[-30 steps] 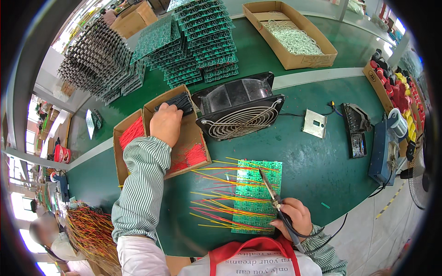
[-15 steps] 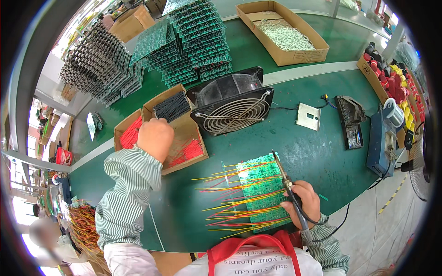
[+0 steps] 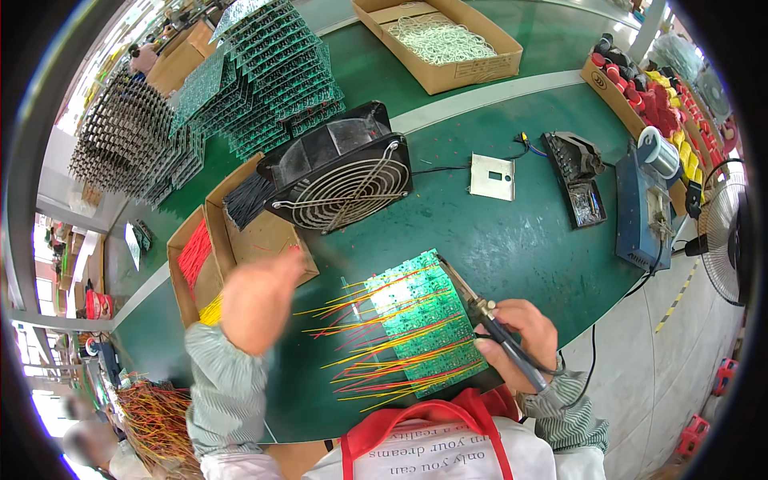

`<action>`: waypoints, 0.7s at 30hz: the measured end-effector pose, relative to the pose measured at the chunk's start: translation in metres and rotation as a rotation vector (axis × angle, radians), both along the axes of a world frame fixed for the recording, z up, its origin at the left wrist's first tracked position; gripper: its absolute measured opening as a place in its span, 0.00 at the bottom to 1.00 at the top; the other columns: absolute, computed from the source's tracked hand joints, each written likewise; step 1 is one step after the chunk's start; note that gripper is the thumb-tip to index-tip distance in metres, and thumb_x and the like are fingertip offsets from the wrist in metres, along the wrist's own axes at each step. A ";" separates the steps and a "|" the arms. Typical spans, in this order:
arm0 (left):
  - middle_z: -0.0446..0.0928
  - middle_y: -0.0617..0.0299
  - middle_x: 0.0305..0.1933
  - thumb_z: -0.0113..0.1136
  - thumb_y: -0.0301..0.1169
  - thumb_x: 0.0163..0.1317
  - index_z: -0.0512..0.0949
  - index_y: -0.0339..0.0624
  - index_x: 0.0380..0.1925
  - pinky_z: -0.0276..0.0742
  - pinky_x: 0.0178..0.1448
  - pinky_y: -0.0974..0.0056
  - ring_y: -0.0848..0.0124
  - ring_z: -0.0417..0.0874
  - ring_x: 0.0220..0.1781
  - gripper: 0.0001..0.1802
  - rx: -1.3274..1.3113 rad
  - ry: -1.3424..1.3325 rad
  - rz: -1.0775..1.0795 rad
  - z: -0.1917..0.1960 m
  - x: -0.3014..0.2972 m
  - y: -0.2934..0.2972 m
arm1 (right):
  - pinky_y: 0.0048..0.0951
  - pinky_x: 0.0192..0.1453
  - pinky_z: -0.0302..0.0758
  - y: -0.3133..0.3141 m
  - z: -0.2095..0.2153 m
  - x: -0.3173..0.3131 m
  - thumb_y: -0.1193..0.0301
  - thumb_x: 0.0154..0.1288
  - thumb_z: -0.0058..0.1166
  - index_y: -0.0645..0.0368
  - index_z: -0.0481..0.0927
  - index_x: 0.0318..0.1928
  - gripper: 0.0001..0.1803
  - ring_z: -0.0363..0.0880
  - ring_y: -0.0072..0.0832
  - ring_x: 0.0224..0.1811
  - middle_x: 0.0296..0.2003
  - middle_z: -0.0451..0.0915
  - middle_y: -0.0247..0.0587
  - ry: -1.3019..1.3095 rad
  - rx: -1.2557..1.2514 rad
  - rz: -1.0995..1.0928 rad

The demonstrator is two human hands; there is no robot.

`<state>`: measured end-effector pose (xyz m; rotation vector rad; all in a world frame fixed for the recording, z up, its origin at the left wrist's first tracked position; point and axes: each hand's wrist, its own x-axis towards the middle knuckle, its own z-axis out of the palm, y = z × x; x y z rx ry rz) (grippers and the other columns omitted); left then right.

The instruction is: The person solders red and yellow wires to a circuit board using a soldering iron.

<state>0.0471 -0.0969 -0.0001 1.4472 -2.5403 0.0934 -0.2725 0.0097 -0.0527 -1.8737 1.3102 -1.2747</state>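
**Soldering iron held beside a wired circuit board**

Right hand [image 3: 524, 336] clenched around the handle of a soldering iron [image 3: 480, 308], tip angled up and away from the fingers, along the right edge of the green circuit board [image 3: 420, 320]. Board flat on the green table [image 3: 512, 240], just left of those fingers, with yellow and red wires [image 3: 360, 352] fanning out leftward. Left hand [image 3: 256, 300] blurred, raised above the table near a cardboard box [image 3: 264, 240] of wires; grip impossible to tell. Black fan [image 3: 340, 180] beyond the board.
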 end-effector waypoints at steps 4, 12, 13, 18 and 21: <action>0.78 0.53 0.28 0.59 0.31 0.59 0.77 0.40 0.33 0.74 0.36 0.55 0.55 0.79 0.30 0.06 0.399 0.282 -0.033 -0.022 -0.038 0.020 | 0.25 0.32 0.77 -0.008 0.010 -0.006 0.76 0.51 0.66 0.63 0.76 0.39 0.16 0.81 0.27 0.27 0.32 0.81 0.43 -0.133 0.084 0.017; 0.76 0.53 0.28 0.61 0.30 0.56 0.78 0.35 0.32 0.73 0.34 0.59 0.58 0.78 0.29 0.08 0.542 0.421 0.019 -0.044 -0.040 0.017 | 0.22 0.29 0.75 -0.028 0.026 0.003 0.73 0.51 0.66 0.62 0.78 0.34 0.12 0.80 0.20 0.23 0.22 0.81 0.37 -0.146 0.327 0.055; 0.74 0.56 0.26 0.63 0.29 0.55 0.78 0.35 0.30 0.70 0.32 0.62 0.63 0.75 0.27 0.08 0.562 0.459 0.020 -0.047 -0.040 0.016 | 0.21 0.29 0.74 -0.031 0.024 0.005 0.72 0.51 0.66 0.62 0.78 0.34 0.11 0.79 0.19 0.23 0.22 0.81 0.37 -0.177 0.367 0.057; 0.72 0.59 0.24 0.66 0.28 0.54 0.78 0.34 0.28 0.66 0.30 0.66 0.71 0.71 0.24 0.08 0.632 0.533 0.033 -0.051 -0.040 0.012 | 0.21 0.29 0.74 -0.042 0.017 0.014 0.72 0.50 0.65 0.63 0.78 0.33 0.11 0.78 0.16 0.23 0.22 0.80 0.36 -0.254 0.510 0.068; 0.76 0.54 0.27 0.63 0.30 0.55 0.79 0.35 0.30 0.72 0.33 0.61 0.60 0.77 0.28 0.08 0.715 0.515 0.070 -0.050 -0.039 0.009 | 0.21 0.29 0.74 -0.048 0.018 0.018 0.72 0.50 0.65 0.64 0.78 0.32 0.12 0.77 0.16 0.24 0.22 0.80 0.36 -0.240 0.531 0.076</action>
